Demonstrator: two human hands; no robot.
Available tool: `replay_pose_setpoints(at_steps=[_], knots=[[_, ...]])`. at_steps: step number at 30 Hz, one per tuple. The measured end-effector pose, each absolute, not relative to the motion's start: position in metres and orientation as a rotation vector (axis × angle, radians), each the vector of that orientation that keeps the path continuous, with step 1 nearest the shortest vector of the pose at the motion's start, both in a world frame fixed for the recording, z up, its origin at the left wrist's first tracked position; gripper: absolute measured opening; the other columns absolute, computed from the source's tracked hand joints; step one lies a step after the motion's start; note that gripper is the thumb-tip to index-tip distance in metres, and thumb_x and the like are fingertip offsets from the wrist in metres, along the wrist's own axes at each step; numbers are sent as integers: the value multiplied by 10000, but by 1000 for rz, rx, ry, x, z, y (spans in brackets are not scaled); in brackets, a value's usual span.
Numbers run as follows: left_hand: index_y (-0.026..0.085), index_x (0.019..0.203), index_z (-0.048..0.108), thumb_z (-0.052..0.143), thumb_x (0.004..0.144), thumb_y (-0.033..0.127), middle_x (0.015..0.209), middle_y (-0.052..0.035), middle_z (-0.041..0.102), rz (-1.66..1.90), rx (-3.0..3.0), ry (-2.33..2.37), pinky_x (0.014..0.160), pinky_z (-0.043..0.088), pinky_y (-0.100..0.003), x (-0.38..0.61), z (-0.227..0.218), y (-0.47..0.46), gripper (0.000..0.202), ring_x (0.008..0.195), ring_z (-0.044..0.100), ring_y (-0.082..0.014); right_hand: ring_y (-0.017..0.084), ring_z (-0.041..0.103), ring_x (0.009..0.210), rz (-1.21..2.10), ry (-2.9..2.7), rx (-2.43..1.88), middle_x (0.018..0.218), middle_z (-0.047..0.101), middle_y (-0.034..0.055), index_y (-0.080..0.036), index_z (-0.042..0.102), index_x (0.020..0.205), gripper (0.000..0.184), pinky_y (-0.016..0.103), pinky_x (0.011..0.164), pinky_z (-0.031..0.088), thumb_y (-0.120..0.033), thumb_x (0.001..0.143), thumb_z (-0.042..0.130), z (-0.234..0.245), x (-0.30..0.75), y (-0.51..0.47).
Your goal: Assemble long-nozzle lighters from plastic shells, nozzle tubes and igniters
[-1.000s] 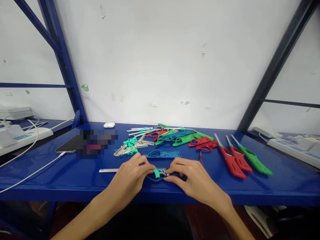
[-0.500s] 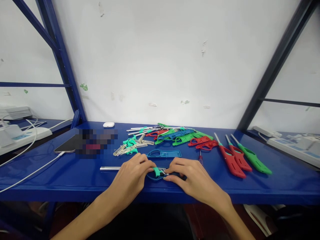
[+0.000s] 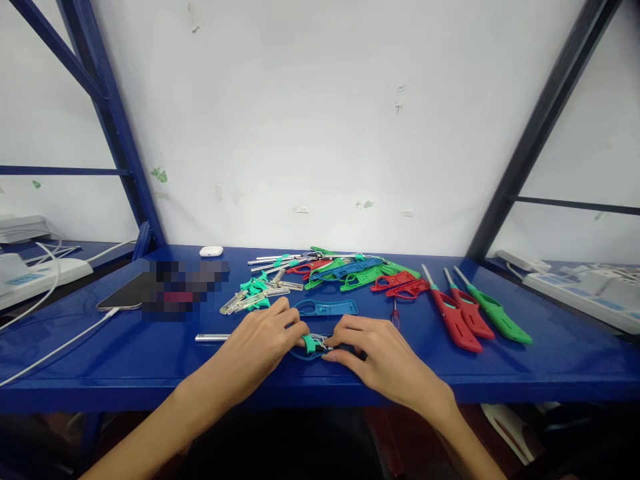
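Both hands rest on a half-built blue lighter (image 3: 311,349) lying near the front edge of the blue shelf (image 3: 125,360). My left hand (image 3: 265,343) curls over its left part, where a metal tube (image 3: 213,338) sticks out to the left. My right hand (image 3: 373,353) pinches the right part, fingertips next to the teal trigger (image 3: 310,343). A separate blue shell half (image 3: 326,308) lies just behind the hands.
A pile of red, green and blue shells (image 3: 360,272) and metal tubes with teal parts (image 3: 255,293) lies at the back. Three finished lighters (image 3: 467,312) lie to the right, a small screwdriver (image 3: 395,315) beside my right hand. A phone (image 3: 123,297), cable and earbud case (image 3: 211,251) sit left.
Both hands stay on the blue lighter with only small finger shifts. The view has drifted slightly, so everything sits a little further left and higher.
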State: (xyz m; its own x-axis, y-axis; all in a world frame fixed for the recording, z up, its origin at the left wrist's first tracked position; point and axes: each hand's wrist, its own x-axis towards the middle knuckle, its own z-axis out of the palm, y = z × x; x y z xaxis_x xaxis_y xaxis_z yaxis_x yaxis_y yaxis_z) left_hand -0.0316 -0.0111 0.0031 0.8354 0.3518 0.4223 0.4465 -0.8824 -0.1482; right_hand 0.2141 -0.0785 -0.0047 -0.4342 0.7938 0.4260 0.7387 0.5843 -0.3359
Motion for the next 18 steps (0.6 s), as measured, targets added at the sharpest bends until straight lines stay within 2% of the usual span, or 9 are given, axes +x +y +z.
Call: replay_pose_setpoints(at_steps=[10,18], knots=[[193,961,607,535,1033,74,923,-10,656,-767,-2904,-719,653,337,-331,-33,-3,-5,156,862,526,-215,163,681,892,104,-2297,-1199,991,722,-6,-235,742,1024,220,266,788,453,-405,1052,605,-8,216,-77],[195,960,612,525,1013,38,924,-21,648,-691,-2848,-699,629,325,-326,-30,1,-9,187,842,532,-223,157,680,876,81,-2295,-1186,999,723,-6,-234,730,1025,215,263,765,439,-398,1060,595,-8,216,-77]])
